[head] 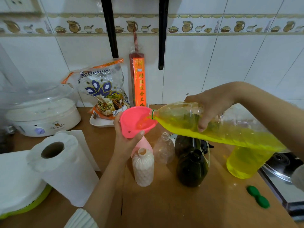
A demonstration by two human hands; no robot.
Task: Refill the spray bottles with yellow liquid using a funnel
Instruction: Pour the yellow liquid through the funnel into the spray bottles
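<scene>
My right hand (212,112) grips a large clear bottle of yellow liquid (222,132), tipped so its mouth reaches into a pink funnel (136,121). A thin stream of yellow liquid runs into the funnel. My left hand (125,139) holds the funnel by its rim, its spout set in a pink bottle (143,145). In front of that stands an open white ribbed bottle (143,168). A clear empty bottle (164,150) and two dark bottles (192,168) stand to the right, all uncapped.
A paper towel roll (62,167) stands at the left on the brown counter (164,203). Two green caps (258,196) lie at the right front, near a steel stove edge (279,170). A rice bag (102,89), an orange incense pack (139,83) and a white steamer (41,112) line the back wall.
</scene>
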